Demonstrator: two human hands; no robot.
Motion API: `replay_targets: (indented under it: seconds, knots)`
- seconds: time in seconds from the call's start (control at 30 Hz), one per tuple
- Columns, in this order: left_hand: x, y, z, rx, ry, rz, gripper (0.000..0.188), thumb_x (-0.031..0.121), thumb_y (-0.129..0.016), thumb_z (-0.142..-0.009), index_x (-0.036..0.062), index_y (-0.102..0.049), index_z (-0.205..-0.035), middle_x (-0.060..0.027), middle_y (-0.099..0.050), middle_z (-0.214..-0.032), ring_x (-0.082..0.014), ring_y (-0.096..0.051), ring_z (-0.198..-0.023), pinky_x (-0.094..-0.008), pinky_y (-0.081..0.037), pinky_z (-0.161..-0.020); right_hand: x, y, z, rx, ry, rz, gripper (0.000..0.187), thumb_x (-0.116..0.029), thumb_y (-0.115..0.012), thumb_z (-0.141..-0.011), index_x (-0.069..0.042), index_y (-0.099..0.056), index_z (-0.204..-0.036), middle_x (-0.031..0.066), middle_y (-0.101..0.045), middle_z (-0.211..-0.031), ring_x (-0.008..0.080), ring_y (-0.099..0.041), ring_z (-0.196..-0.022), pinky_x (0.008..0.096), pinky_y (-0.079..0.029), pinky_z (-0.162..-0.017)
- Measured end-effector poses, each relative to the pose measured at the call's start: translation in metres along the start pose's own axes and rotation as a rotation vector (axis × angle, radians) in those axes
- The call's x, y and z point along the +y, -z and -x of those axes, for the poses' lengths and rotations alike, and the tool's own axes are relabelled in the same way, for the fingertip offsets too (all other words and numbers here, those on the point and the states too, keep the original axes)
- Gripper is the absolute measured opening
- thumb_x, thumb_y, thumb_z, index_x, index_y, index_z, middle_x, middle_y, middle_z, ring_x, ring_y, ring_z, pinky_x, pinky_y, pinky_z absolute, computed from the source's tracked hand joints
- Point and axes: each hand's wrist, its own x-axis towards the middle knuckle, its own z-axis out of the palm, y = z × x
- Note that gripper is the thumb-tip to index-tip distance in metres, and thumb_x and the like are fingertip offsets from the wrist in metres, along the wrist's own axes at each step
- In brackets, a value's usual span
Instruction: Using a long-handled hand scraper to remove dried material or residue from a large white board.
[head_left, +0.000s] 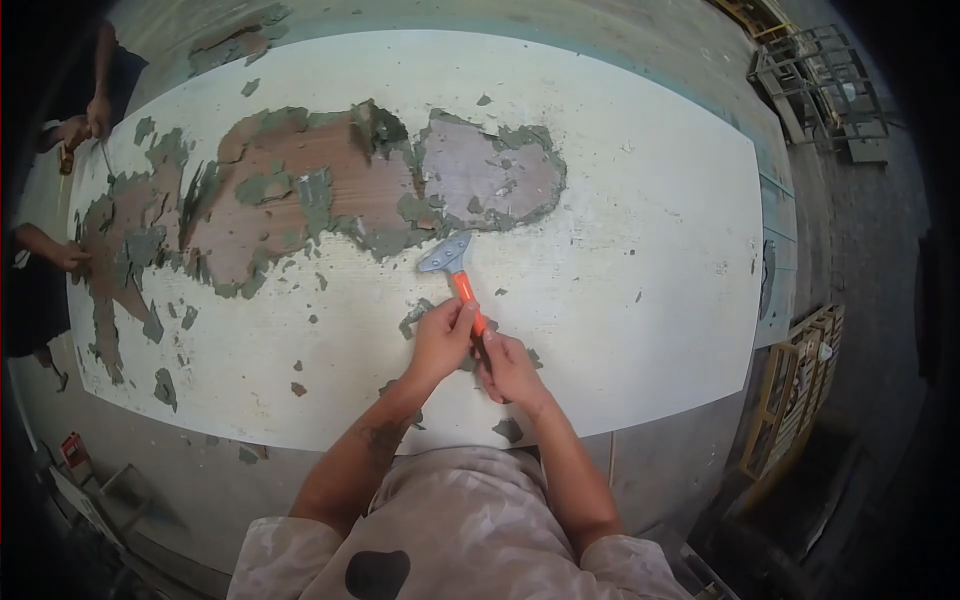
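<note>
Both my hands grip a scraper (467,288) with an orange and black handle and a grey metal head. My left hand (440,338) closes on the handle nearer the head, and my right hand (510,370) wraps round its dark lower end. The scraper's head rests at or just above the pale board (640,330), close to the lower edge of a stripped patch (490,170). Whether the blade touches the board I cannot tell. Around the patch lie torn grey-green flakes (265,188), and reddish-brown wood (370,190) shows further left.
At the left edge, other people's hands (98,115) work at the board, one with a thin tool. Loose chips (165,388) are scattered on the board's near side. Wooden pallets (795,390) stand at the right, and a metal frame (820,85) at the far right.
</note>
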Motion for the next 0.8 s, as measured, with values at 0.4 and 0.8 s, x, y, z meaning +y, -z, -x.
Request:
replay_targets:
  seconds: [0.4, 0.8]
  knots:
    - [0.012, -0.006, 0.004, 0.168, -0.173, -0.262, 0.024, 0.017, -0.052, -0.108, -0.0031, -0.062, -0.100, -0.0167, -0.077, -0.084, -0.0277, -0.077, -0.077, -0.0368, -0.058, -0.072, 0.031, -0.017, -0.019, 0.286, 0.254, 0.335, 0.037, -0.030, -0.051, -0.110, -0.001, -0.067, -0.126, 0.0107, -0.062, -0.064, 0.0184, -0.061, -0.057, 0.0351, -0.049, -0.059]
    - [-0.004, -0.003, -0.002, 0.128, -0.080, -0.043, 0.036, 0.029, -0.043, -0.114, -0.0031, -0.060, -0.114, -0.0105, -0.075, -0.090, -0.0148, -0.072, -0.083, -0.0271, -0.058, -0.072, 0.013, -0.020, -0.015, 0.257, 0.243, 0.309, 0.037, -0.030, -0.053, -0.108, 0.002, -0.069, -0.120, 0.0235, -0.072, -0.085, 0.0358, -0.070, -0.075, 0.0413, -0.054, -0.070]
